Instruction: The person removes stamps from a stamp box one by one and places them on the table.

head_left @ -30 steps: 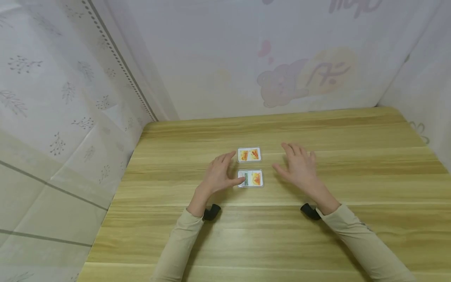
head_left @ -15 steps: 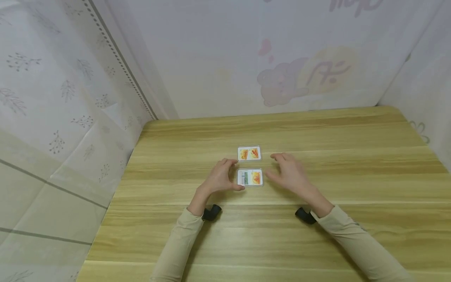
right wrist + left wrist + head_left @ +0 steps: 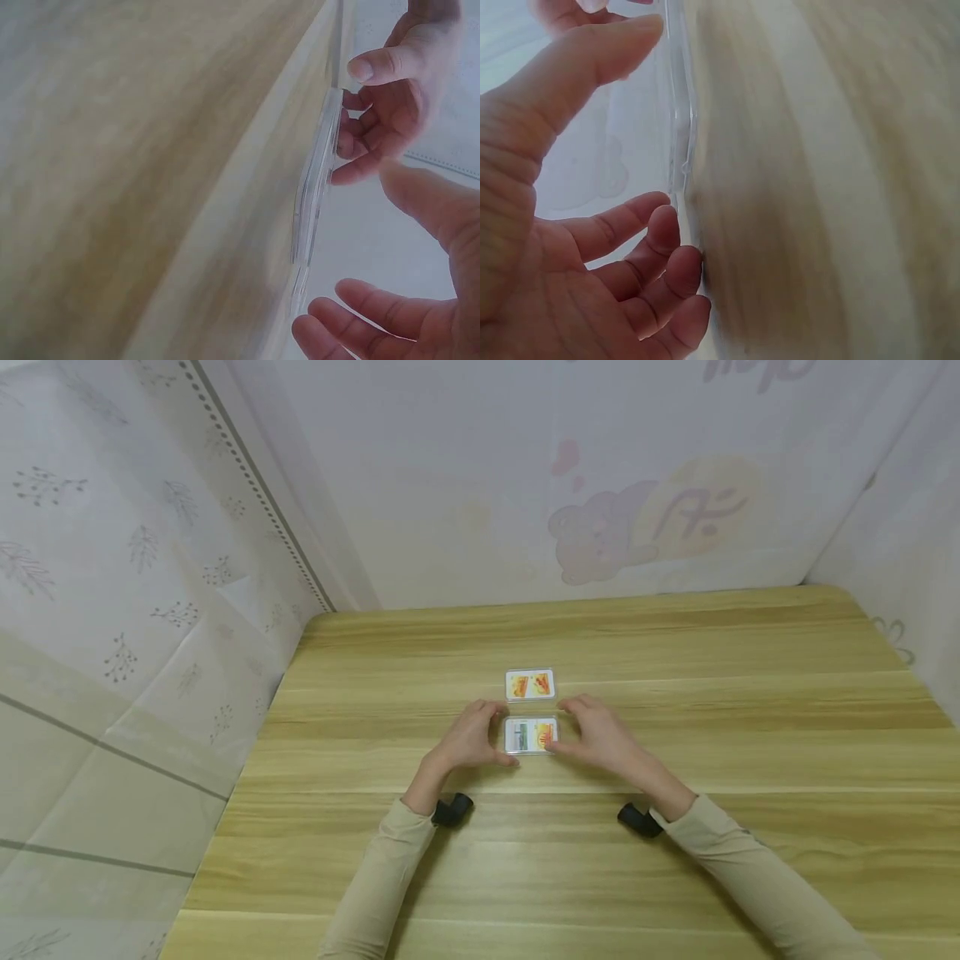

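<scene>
Two flat clear plastic cases with printed cards lie on the wooden table in the head view. The near case (image 3: 521, 737) has a green picture and an orange one; the far case (image 3: 529, 685) carries two orange pictures. My left hand (image 3: 467, 739) is at the near case's left end, thumb and fingers spread apart. At its right end is my right hand (image 3: 603, 742), its thumb overlapping the case's corner from above. Both wrist views show thumb and fingers apart with no grip on the clear case edge (image 3: 679, 112). Whether any fingertip touches it, I cannot tell.
The wooden table (image 3: 420, 643) ends at a pale hanging cloth (image 3: 450, 527) with a bear print behind it. Patterned white cloth (image 3: 112, 568) hangs on the left. A black device (image 3: 453, 811) sits at each wrist.
My right hand has moved left and slightly nearer to me, up to the near case's right end. My left thumb has come off the case's top toward its near edge. Both cases stay put.
</scene>
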Demonstrator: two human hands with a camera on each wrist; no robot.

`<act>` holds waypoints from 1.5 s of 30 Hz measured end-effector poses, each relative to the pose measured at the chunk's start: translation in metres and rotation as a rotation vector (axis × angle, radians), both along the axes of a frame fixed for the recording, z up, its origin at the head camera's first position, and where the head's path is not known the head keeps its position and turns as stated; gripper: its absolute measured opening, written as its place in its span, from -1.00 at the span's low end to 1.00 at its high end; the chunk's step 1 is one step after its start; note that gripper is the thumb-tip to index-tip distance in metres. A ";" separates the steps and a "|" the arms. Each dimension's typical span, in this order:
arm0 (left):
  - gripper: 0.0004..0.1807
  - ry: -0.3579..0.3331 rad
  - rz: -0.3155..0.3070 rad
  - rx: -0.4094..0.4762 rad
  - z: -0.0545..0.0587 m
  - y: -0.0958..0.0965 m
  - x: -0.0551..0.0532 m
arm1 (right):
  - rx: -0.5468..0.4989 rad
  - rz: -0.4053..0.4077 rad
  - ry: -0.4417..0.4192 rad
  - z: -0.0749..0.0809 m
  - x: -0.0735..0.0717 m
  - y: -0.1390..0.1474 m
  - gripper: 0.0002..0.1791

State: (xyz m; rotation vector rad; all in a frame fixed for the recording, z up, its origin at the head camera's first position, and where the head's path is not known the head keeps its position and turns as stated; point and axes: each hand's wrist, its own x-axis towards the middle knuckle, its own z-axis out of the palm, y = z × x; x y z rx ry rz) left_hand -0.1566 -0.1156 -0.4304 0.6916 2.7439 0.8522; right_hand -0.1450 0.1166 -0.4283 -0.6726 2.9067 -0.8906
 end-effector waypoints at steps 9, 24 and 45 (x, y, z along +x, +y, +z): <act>-0.21 -0.004 -0.005 -0.020 -0.001 0.001 -0.001 | 0.014 0.044 -0.041 0.000 -0.002 -0.007 -0.17; -0.30 -0.035 0.009 -0.030 -0.001 0.002 -0.003 | 0.047 0.101 -0.078 0.001 -0.008 -0.018 -0.29; -0.33 -0.029 0.007 -0.029 -0.003 0.003 -0.005 | 0.086 0.153 -0.080 0.002 -0.016 -0.019 -0.37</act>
